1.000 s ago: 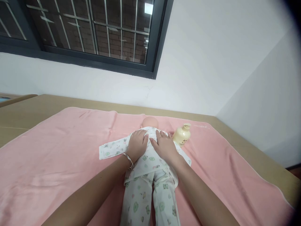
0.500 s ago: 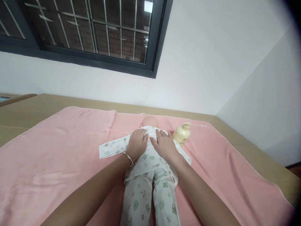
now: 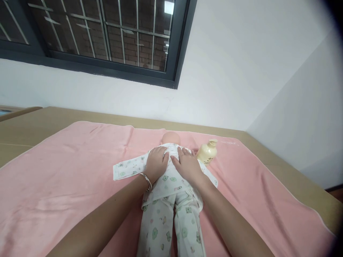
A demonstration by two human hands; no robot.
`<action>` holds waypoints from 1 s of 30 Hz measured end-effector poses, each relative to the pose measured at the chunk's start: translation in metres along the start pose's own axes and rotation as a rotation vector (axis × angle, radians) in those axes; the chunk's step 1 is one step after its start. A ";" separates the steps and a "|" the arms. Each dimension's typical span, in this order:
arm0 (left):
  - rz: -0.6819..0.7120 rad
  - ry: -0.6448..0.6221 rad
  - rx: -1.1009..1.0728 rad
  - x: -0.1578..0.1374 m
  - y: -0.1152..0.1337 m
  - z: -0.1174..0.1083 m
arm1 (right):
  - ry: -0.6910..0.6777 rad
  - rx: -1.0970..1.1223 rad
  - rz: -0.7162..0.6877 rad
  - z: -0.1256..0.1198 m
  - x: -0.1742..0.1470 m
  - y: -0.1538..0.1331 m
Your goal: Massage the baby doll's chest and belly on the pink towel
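Left, far: dark-framed window (image 3: 112,66) with metal bars, set in a white wall (image 3: 222,64). Below it, wooden table (image 3: 59,116); pink blanket (image 3: 80,160) spread over most of the top, lightly creased. One shirt sleeve (image 3: 130,168) lies stretched out leftward on the blanket. Next, left hand (image 3: 157,163), bracelet (image 3: 147,182) at its wrist: palm down on the shirt (image 3: 173,180), fingers extended, gripping nothing. Middle: doll (image 3: 171,191) in patterned shirt and pants (image 3: 157,223), lying lengthwise on the blanket, bare head (image 3: 170,137) at the far end, legs toward the near edge. Right hand (image 3: 189,166) lies flat on the shirt's right side, fingers extended, holding nothing; thumbs near each other, apart. Just right of that hand, pale yellow bottle (image 3: 207,153) stands on the blanket, slightly tilted in view, dark lettering low down.
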State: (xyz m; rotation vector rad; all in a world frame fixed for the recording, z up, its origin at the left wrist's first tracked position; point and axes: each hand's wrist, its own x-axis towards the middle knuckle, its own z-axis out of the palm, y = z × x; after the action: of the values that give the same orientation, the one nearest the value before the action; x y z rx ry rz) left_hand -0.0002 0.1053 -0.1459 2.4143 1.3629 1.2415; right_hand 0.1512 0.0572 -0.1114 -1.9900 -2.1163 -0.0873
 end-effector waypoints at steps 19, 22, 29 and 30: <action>-0.007 0.008 -0.002 0.000 0.001 -0.001 | 0.003 0.003 0.005 0.001 0.000 0.001; -0.008 0.011 -0.002 0.000 0.001 -0.001 | 0.000 0.000 0.008 0.000 0.000 0.000; 0.001 0.012 -0.006 0.000 0.001 -0.001 | 0.006 -0.002 0.006 0.001 0.000 0.000; 0.000 0.012 -0.006 0.000 0.001 -0.001 | 0.005 -0.002 0.006 0.001 0.000 0.000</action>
State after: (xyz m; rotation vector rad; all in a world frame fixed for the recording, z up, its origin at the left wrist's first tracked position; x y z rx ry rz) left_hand -0.0002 0.1046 -0.1453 2.4065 1.3611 1.2606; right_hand 0.1514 0.0577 -0.1124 -1.9949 -2.1084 -0.0929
